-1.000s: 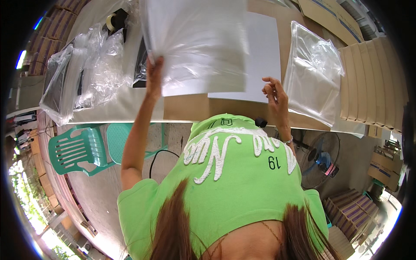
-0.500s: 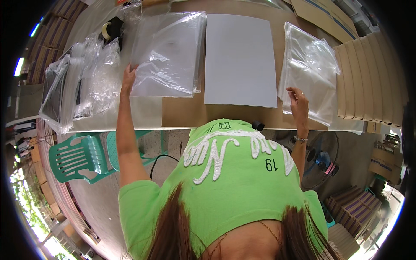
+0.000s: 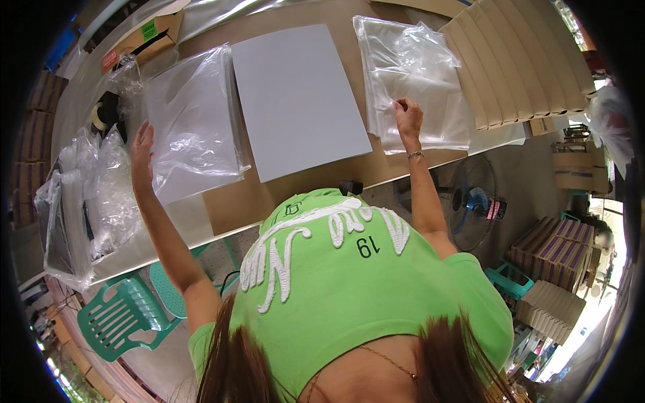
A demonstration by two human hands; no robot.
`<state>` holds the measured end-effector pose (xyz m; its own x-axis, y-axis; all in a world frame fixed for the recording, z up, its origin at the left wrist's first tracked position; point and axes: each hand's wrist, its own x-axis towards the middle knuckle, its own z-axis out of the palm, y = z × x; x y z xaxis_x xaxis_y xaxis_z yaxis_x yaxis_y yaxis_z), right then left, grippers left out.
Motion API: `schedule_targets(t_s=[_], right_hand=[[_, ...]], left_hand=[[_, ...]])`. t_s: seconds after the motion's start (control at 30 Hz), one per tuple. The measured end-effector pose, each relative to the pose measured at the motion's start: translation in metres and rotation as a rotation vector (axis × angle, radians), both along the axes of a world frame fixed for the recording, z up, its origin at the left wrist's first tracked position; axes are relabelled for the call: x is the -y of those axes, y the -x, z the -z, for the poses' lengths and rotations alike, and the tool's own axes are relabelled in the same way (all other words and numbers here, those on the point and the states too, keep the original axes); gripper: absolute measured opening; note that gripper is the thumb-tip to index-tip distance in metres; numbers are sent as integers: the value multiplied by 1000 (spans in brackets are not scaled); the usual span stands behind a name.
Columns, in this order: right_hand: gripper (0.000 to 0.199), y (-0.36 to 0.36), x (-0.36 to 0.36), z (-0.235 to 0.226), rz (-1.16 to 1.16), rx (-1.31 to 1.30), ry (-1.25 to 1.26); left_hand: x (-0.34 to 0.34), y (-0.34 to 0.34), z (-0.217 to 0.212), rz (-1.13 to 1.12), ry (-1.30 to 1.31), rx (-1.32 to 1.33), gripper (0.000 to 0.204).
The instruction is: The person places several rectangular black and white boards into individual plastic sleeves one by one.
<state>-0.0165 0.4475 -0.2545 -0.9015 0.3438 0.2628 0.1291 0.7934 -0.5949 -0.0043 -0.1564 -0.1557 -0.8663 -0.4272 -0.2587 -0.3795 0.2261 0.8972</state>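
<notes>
My left hand [image 3: 142, 149] rests at the left edge of a stack of flat white sheets in clear plastic sleeves [image 3: 195, 144], fingers stretched out and holding nothing. At the centre lies a stack of bare white sheets [image 3: 299, 101], its edges squared. To its right is a pile of clear plastic bags [image 3: 403, 60], flat but crinkled at the top. My right hand [image 3: 408, 121] is over the near-left part of that pile, thumb and fingers pinched together on the edge of a plastic bag.
Bunched clear plastic [image 3: 107, 195] and a tape dispenser [image 3: 104, 115] lie at the left. An open carton [image 3: 151, 33] is at the far left. Folded brown cardboard [image 3: 514, 64] stands at the right. A green plastic chair [image 3: 124, 319] and a fan [image 3: 474, 201] are beyond the table's near edge.
The view has turned and shifted right, so the table sits tilted. My left hand's fingers have straightened at the sleeved stack; my right hand has pinched a bag's edge.
</notes>
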Motion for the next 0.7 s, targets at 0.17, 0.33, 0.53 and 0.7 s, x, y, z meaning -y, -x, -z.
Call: schedule_targets(t_s=[0.17,0.33,0.53,0.7], right_hand=[[23,18,1,-9,6,-134,-11],[49,57,7,-37,265,-268,-251],[30,107,-66,-36,211,126,-543],[19,93,-35,-128,-231,141,119]], left_hand=[[-51,3,-32,127,-177,-168,46],[-108,-1,-43,293,-235,-189,46],[-160,-4,-53,509,-212,-181,50],[-206,-13,-59,549,-281,-262,47]])
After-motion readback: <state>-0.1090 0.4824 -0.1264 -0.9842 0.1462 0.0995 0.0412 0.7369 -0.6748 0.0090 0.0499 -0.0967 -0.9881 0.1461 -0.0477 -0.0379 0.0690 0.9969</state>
